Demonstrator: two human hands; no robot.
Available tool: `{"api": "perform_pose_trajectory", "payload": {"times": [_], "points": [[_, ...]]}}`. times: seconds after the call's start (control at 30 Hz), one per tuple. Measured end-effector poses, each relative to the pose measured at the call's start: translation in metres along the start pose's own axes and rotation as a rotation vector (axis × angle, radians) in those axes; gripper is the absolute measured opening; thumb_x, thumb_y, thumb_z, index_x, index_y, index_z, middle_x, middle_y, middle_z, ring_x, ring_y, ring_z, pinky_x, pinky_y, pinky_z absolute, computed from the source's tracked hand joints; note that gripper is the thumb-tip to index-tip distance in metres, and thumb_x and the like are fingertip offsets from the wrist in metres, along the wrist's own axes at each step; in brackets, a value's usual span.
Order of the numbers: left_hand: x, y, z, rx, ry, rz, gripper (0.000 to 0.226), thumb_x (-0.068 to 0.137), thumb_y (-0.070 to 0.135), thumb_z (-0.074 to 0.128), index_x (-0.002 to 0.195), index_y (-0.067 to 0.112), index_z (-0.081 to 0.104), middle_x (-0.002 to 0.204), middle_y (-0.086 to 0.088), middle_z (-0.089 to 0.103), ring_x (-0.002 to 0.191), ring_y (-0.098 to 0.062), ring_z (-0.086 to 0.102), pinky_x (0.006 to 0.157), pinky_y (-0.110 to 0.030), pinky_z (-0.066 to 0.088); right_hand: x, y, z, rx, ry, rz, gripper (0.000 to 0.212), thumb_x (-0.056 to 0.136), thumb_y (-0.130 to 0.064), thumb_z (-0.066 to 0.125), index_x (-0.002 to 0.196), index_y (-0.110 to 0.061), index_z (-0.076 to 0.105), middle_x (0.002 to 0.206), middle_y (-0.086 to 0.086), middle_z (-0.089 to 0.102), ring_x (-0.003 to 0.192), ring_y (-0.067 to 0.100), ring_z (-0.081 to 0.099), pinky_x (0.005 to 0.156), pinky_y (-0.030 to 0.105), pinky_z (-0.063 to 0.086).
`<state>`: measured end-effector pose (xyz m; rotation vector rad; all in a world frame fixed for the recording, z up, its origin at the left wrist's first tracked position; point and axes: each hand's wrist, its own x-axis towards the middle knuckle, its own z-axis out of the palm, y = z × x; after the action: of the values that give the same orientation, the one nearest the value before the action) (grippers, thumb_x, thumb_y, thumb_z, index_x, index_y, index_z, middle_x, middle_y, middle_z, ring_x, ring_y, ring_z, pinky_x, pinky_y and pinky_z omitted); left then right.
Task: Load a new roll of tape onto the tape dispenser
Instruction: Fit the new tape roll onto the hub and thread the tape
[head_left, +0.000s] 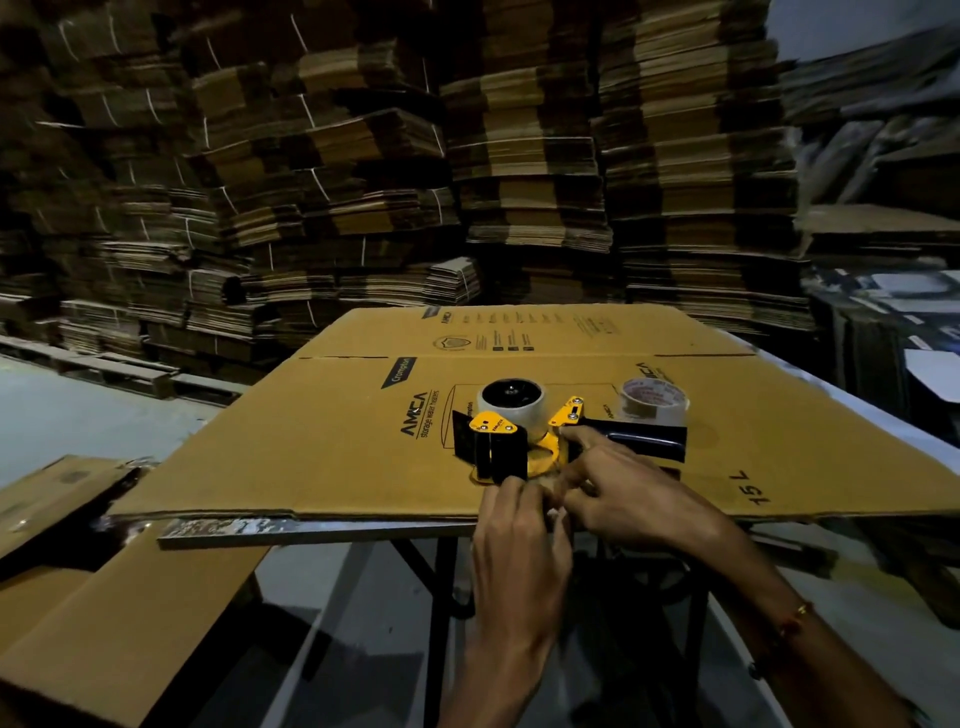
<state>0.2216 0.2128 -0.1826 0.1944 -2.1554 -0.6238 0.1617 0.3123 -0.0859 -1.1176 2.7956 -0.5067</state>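
Head view: the yellow tape dispenser (519, 441) lies on flattened cardboard (322, 441) on the counter (218, 535), a roll (511, 402) mounted; a spare roll (653, 402) sits near; left hand (514, 535) and right hand (623, 493), fingers curled, meet at its near edge; whether they pinch tape is unclear.

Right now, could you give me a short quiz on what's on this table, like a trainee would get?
1. True or false: a roll already sits on the tape dispenser.
2. Where does the spare tape roll stand? A) left of the dispenser B) right of it, beyond the black handle C) on the floor
3. What lies under the dispenser?

Key: 1 true. 2 B. 3 a flattened cardboard box. The left hand and right hand meet at the dispenser's near edge; their fingers blur there.
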Motion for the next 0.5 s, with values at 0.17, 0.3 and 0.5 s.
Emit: {"api": "perform_pose_trajectory", "payload": {"times": [0.17, 0.3, 0.5], "points": [[0.001, 0.001, 0.003, 0.018, 0.049, 0.009, 0.013, 0.083, 0.013, 0.076, 0.084, 0.014, 0.063, 0.085, 0.000, 0.058, 0.079, -0.018, 0.055, 0.064, -0.020, 0.036, -0.001, 0.000, 0.000, -0.026, 0.020, -0.020, 0.022, 0.094, -0.017, 0.053, 0.085, -0.016, 0.073, 0.160, -0.010, 0.022, 0.133, 0.017, 0.045, 0.101, 0.038, 0.045], [0.002, -0.002, 0.001, 0.019, 0.050, 0.048, 0.007, 0.088, 0.011, 0.069, 0.085, 0.014, 0.063, 0.085, 0.000, 0.058, 0.079, -0.015, 0.052, 0.069, -0.015, 0.031, 0.001, 0.002, 0.003, -0.034, 0.045, -0.033, 0.022, 0.094, -0.017, 0.053, 0.082, -0.020, 0.071, 0.161, -0.009, 0.022, 0.137, 0.015, 0.041, 0.102, 0.033, 0.043], [0.002, -0.010, -0.006, -0.069, -0.027, 0.051, 0.010, 0.093, 0.011, 0.064, 0.086, 0.018, 0.061, 0.086, 0.009, 0.050, 0.081, -0.008, 0.044, 0.070, -0.016, 0.033, -0.001, 0.003, 0.002, 0.001, 0.045, -0.062, 0.030, 0.095, -0.013, 0.054, 0.078, -0.032, 0.070, 0.161, -0.014, 0.023, 0.141, 0.011, 0.035, 0.108, 0.033, 0.037]]}}
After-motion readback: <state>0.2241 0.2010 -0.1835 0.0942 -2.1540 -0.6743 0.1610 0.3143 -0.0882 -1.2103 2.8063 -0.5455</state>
